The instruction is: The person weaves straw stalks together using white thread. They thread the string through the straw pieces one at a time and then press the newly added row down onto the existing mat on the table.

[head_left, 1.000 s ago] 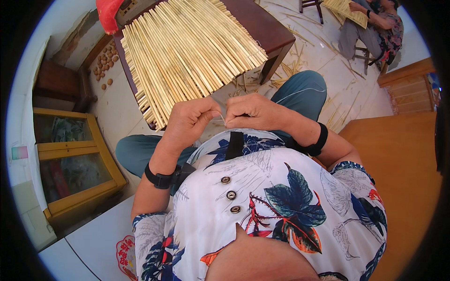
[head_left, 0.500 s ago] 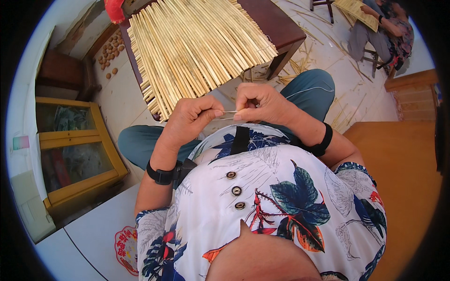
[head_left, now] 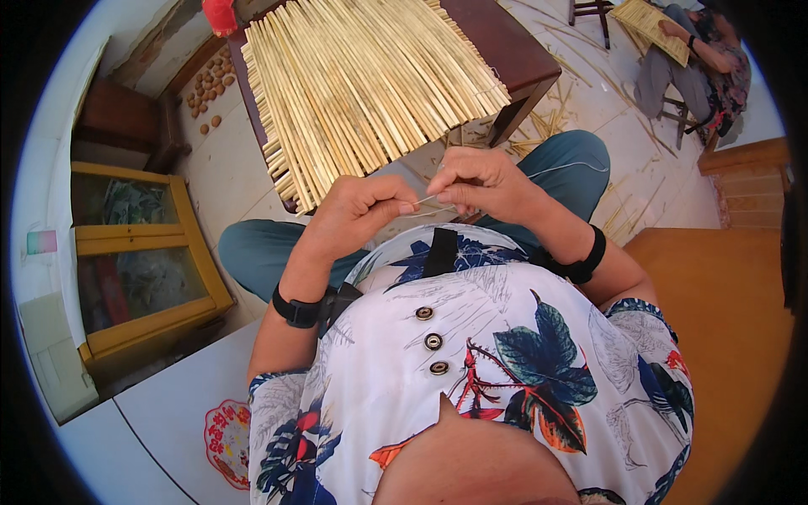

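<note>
My left hand [head_left: 358,212] pinches a thin white thread [head_left: 424,201] between thumb and finger. My right hand [head_left: 484,187], a little higher and to its right, pinches the same thread, which stretches across the short gap between them. A length of it lies over my right thigh. Beyond my hands a mat of pale straight reed sticks [head_left: 366,88] covers most of a dark wooden table [head_left: 526,71]; its ragged stick ends face me. Both hands are in front of it, above my lap.
A co-worker [head_left: 707,67] at upper right sits holding another reed mat [head_left: 644,25]. Loose sticks litter the tiled floor. A yellow glass-doored cabinet [head_left: 147,321] stands left, round brown objects [head_left: 204,88] lie behind it, a red patterned tray [head_left: 227,442] rests lower left, and wooden furniture [head_left: 707,269] is right.
My hands have drawn slightly apart and shifted right in view. The right hand has risen since the earliest frame, with the thread stretched between them. The surroundings shift with the camera.
</note>
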Motion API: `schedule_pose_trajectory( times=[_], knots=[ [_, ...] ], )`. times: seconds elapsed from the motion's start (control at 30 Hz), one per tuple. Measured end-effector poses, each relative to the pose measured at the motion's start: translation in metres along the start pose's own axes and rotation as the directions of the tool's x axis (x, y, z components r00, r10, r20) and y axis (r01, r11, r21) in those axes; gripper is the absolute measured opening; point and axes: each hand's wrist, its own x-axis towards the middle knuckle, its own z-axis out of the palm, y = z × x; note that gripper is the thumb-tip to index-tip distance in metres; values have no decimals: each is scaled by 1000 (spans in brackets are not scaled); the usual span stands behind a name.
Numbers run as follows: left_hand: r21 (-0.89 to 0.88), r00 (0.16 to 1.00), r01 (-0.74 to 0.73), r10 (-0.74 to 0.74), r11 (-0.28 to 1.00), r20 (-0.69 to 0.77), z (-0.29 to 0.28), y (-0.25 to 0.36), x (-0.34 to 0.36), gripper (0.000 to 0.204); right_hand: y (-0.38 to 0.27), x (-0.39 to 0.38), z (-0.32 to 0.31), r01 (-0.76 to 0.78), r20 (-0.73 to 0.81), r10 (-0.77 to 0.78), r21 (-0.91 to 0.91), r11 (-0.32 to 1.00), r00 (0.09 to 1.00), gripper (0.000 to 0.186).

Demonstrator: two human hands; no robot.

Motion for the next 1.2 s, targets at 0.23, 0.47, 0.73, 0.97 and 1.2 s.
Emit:
schedule_pose_trajectory(
  times=[0.23, 0.47, 0.73, 0.97, 1.2],
  knots=[
    [-17, 999, 49, -48, 999, 23, -8, -1, -3, 6, 9, -8, -8, 290, 9, -364, -625, 725, 931, 5],
    [-136, 994, 26, -11, 990, 106, -2, 6, -8, 7, -8, -17, -1, 188, -102, -397, -756, 627, 912, 10],
    [-145, 984, -66, 89, 987, 157, -4, 10, 1, 7, 0, -9, -8, 187, -116, -360, -688, 701, 926, 10],
    [-403, 879, -331, 124, 853, -460, -31, 19, 2, 7, 8, -18, -29, -151, 404, 257, -276, 949, 878, 21],
    [-408, 589, -643, 77, 648, -805, -111, 4, -29, 10, -21, -87, -102, -353, -94, 351, -7, 936, 932, 16]
  ],
)
